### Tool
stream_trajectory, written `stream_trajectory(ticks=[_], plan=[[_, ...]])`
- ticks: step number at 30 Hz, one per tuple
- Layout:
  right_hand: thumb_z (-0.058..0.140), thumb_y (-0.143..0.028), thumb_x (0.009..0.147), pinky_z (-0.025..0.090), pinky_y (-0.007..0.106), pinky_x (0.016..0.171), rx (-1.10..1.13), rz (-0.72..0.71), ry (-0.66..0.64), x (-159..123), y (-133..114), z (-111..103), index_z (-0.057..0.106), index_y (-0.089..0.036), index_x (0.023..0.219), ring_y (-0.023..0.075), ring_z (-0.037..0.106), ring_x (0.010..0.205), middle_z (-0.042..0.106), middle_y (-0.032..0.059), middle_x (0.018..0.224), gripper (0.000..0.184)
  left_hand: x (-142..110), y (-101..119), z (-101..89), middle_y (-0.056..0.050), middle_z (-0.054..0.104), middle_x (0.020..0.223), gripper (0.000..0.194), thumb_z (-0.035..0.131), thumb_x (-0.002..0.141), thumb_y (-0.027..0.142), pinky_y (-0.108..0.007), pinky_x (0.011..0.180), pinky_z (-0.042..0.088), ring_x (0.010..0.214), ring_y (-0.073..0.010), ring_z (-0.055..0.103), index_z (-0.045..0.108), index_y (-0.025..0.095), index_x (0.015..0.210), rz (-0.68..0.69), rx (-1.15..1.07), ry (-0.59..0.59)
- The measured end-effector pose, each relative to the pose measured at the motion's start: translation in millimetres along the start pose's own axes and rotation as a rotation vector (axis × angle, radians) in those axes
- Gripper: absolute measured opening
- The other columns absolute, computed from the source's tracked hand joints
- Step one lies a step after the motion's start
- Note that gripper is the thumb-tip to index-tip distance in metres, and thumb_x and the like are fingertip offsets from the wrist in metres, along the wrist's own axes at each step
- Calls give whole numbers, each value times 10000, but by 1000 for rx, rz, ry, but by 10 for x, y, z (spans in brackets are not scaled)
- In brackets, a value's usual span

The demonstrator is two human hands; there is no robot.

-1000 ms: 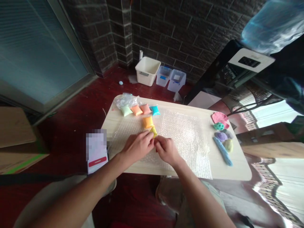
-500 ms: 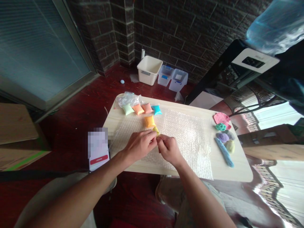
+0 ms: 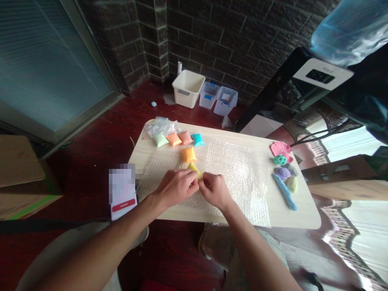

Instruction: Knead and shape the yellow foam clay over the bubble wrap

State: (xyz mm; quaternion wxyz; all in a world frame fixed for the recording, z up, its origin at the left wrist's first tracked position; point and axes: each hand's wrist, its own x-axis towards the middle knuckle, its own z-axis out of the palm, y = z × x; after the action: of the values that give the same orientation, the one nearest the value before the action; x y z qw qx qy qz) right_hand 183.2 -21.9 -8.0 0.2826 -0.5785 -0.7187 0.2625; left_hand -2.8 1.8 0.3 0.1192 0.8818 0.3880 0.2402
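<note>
A small yellow packet (image 3: 193,167), apparently modelling clay in clear film, shows its upper part beyond my fingertips. My left hand (image 3: 178,186) pinches its near edge from the left, fingers curled. From the right, my right hand (image 3: 214,189) grips the same edge, with thumb and knuckles pressed close to the left hand. The lower part of the packet is hidden behind my fingers. Just beyond it lies an orange-yellow packet (image 3: 189,154). Farther back stand a pale green packet (image 3: 160,140), an orange one (image 3: 173,139), a salmon one (image 3: 185,138) and a blue one (image 3: 198,140).
Bubble wrap (image 3: 236,173) covers the middle of the table (image 3: 303,216). At its right lie a pink clay piece (image 3: 280,149), a green piece (image 3: 279,160), a blue roll (image 3: 285,192) and several lumps. A crumpled clear bag (image 3: 160,126) rests at the back left.
The yellow packet shows more to the left, tilted over my left fingers. Both hands stay close together on it. The whole view has shifted slightly.
</note>
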Motion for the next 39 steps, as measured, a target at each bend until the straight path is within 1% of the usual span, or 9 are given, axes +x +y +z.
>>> stream_trajectory(ticks=[6,12,16,18,20,23,25,31,39], plan=[[505,-231,938,276,267,556,-57,-48,-17,-23,-7,-14,464,-222,711,117,433,505,525,-22,581,231,-9,-19,-4,-16,699,706,179,574,899,143,-329,569,310,628,-180,629,595,201,731,-28,33,-38],[571,-241,918,239,288,540,-191,-34,19,-17,-35,14,476,-225,650,119,394,464,519,-8,536,285,-2,34,-26,-56,733,722,168,576,904,178,-331,574,357,622,-215,643,629,203,747,-177,145,-42],[566,-237,910,250,281,521,-10,13,3,-7,-5,-39,457,-229,616,112,385,451,496,-23,505,314,10,1,-81,-48,702,773,171,552,933,195,-327,663,469,714,-210,658,615,206,775,-105,55,-26],[530,-254,932,278,265,502,105,53,-25,-9,26,-83,470,-230,620,115,430,445,516,-22,498,318,13,-42,-130,-72,703,924,83,581,933,257,-356,777,539,849,-237,678,637,198,912,-66,-46,-8],[482,-277,961,323,249,483,194,88,-54,-15,53,-121,494,-229,636,124,490,446,550,-15,500,328,11,-86,-165,-128,679,1160,307,659,894,318,-423,966,557,1084,-293,667,623,172,1161,-21,-144,4],[475,-328,986,383,242,487,372,121,-121,-23,67,-145,518,-222,637,129,526,461,578,-8,512,367,-7,-134,-139,-183,576,1439,707,768,852,374,-494,1167,468,1359,-343,554,477,163,1461,52,-217,-32],[496,-358,991,395,244,497,465,125,-165,-23,60,-141,527,-215,626,124,517,467,581,-6,518,393,-30,-158,-77,-175,563,1497,771,789,875,419,-497,1198,445,1405,-336,534,436,179,1517,86,-247,-80],[511,-359,985,409,243,516,491,118,-213,-13,50,-114,550,-205,624,120,526,484,584,-8,527,394,-87,-223,50,-103,726,1278,442,704,985,396,-415,1001,564,1184,-283,704,576,211,1365,34,-298,-171],[551,-283,924,360,245,496,432,134,-146,18,101,-111,542,-209,611,123,496,486,557,-16,516,321,-78,-212,36,-116,727,1178,352,682,1005,389,-406,950,560,1126,-292,708,614,185,1283,12,-237,-155]])
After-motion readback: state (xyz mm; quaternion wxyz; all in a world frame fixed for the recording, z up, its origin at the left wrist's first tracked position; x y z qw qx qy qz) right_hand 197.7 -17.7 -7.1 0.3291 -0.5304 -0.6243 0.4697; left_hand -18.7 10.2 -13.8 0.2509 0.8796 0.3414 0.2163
